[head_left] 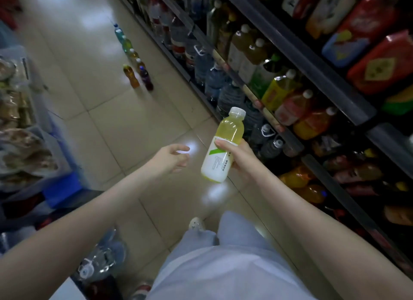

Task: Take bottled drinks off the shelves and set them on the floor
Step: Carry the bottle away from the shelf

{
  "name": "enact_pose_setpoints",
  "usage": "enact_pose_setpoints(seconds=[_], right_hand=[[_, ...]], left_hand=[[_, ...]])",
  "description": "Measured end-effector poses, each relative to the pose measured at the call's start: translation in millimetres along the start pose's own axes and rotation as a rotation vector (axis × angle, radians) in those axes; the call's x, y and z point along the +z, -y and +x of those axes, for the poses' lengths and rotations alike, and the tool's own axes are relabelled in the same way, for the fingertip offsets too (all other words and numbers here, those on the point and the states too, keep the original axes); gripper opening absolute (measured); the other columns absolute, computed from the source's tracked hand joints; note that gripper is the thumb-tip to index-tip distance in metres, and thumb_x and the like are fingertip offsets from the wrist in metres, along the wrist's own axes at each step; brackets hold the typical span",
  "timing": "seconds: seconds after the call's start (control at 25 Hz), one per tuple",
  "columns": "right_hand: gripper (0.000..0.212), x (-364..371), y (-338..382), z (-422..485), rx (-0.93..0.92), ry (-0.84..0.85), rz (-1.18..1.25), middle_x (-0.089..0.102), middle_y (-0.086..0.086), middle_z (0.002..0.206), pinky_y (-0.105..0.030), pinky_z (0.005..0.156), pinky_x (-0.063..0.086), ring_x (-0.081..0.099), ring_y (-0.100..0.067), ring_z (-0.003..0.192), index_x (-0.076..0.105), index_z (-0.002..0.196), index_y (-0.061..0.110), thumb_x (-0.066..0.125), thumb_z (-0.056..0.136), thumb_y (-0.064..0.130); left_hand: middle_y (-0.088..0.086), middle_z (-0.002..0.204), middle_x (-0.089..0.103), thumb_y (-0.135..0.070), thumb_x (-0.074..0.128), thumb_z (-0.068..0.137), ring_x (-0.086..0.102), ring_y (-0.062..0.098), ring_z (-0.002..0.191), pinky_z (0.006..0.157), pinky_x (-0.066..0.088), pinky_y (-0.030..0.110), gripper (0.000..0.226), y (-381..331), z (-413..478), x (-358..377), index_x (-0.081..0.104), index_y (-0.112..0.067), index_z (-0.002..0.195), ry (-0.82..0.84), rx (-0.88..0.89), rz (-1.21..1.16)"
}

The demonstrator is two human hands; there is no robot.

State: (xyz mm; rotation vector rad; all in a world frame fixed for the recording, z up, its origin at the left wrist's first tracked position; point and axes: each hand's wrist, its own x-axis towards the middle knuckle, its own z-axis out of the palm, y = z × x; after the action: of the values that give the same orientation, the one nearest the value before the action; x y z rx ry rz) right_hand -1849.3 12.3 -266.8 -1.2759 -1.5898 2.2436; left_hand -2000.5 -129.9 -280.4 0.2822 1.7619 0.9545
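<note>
Tiled floor (125,125) bkgd: right hand (240,160) fingers grasp yellow bottle (222,146) mid-label; left hand (173,157) beside bottle, fingers relaxed, empty.

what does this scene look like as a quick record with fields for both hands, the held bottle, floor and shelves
left hand: open, empty
right hand: grips the yellow drink bottle
bottle state: capped, tilted, in the air
shelves: stocked with drinks, on the right
floor bottles: upright row beside the shelves
</note>
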Motion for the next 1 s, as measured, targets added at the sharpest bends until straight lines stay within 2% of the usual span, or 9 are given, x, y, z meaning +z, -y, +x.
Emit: enact_pose_setpoints(seconds=[0.08,0.2,0.28,0.36,0.56,0.68,0.8,0.92,1.0], right_hand=[[0.034,29.6,19.1,42.5,0.023,-0.01,0.024,0.065,0.001,0.092,-0.032,0.078,0.047,0.064,-0.015,0.083,0.057,0.113,0.016,0.07,0.084,0.025],[0.024,71.7,50.4,118.0,0.048,-0.048,0.047,0.065,-0.002,0.091,-0.031,0.076,0.049,0.064,-0.017,0.082,0.058,0.11,0.016,0.066,0.088,0.022],[0.02,102.3,76.1,180.5,0.044,-0.058,0.062,0.065,-0.002,0.087,-0.027,0.068,0.051,0.065,-0.014,0.074,0.059,0.105,0.017,0.066,0.088,0.023],[0.018,134.7,105.6,246.3,0.062,-0.071,0.098,0.066,-0.002,0.087,-0.028,0.069,0.05,0.066,-0.014,0.073,0.06,0.103,0.017,0.067,0.087,0.023],[0.04,246.7,208.3,400.6,0.118,-0.087,0.139,0.069,-0.006,0.089,-0.032,0.068,0.053,0.068,-0.02,0.076,0.06,0.118,0.01,0.07,0.084,0.029],[0.037,324.2,271.6,480.6,0.12,-0.081,0.15,0.069,-0.004,0.085,-0.029,0.063,0.053,0.068,-0.018,0.073,0.06,0.117,0.01,0.069,0.085,0.027],[0.026,396.4,326.6,560.6,0.097,-0.068,0.186,0.069,-0.004,0.082,-0.025,0.056,0.053,0.068,-0.015,0.065,0.062,0.109,0.009,0.066,0.088,0.022],[0.019,468.4,378.7,636.5,0.071,-0.111,0.207,0.069,-0.006,0.079,-0.026,0.057,0.055,0.067,-0.017,0.063,0.064,0.1,0.01,0.067,0.087,0.023],[0.016,511.6,420.5,681.1,0.052,-0.138,0.237,0.07,-0.005,0.076,-0.028,0.063,0.054,0.067,-0.017,0.064,0.064,0.095,0.012,0.068,0.086,0.025]], left_hand=[[0.003,0.099,0.061,-0.017,0.059,0.092,0.061,0.013,0.082,0.075,0.05,0.025,0.014,-19.0,27.8,-43.9,0.059,-0.022,0.106,-0.004,-0.006,-0.018],[0.005,0.097,0.059,-0.013,0.058,0.092,0.061,0.014,0.08,0.068,0.049,0.023,0.012,-50.9,78.8,-101.1,0.059,-0.022,0.099,0.006,0.008,-0.056],[0.006,0.095,0.058,-0.009,0.056,0.093,0.06,0.015,0.079,0.064,0.047,0.021,0.013,-78.8,122.2,-146.2,0.059,-0.018,0.103,0.01,0.033,-0.068],[0.004,0.093,0.057,-0.006,0.053,0.095,0.058,0.015,0.08,0.067,0.046,0.024,0.017,-110.8,169.5,-198.2,0.057,-0.013,0.11,0.007,0.03,-0.073],[-0.002,0.089,0.059,-0.008,0.052,0.095,0.059,0.016,0.081,0.075,0.049,0.03,0.019,-197.1,266.8,-355.9,0.057,-0.025,0.096,-0.04,0.011,-0.087],[0.001,0.088,0.06,-0.01,0.052,0.095,0.059,0.016,0.081,0.076,0.049,0.028,0.017,-239.3,312.6,-457.5,0.058,-0.023,0.103,-0.068,0.002,-0.107],[0.004,0.088,0.058,-0.008,0.052,0.095,0.058,0.015,0.076,0.069,0.049,0.024,0.018,-283.6,367.3,-556.2,0.057,-0.019,0.108,-0.044,0.046,-0.083],[0.001,0.085,0.06,-0.005,0.053,0.094,0.061,0.01,0.066,0.063,0.052,0.022,0.02,-335.2,425.4,-656.8,0.057,-0.016,0.11,0.01,0.067,-0.016],[0.001,0.093,0.06,-0.007,0.055,0.093,0.062,0.01,0.068,0.064,0.053,0.023,0.026,-380.6,462.4,-716.4,0.056,-0.014,0.118,0.076,0.103,0.049]])
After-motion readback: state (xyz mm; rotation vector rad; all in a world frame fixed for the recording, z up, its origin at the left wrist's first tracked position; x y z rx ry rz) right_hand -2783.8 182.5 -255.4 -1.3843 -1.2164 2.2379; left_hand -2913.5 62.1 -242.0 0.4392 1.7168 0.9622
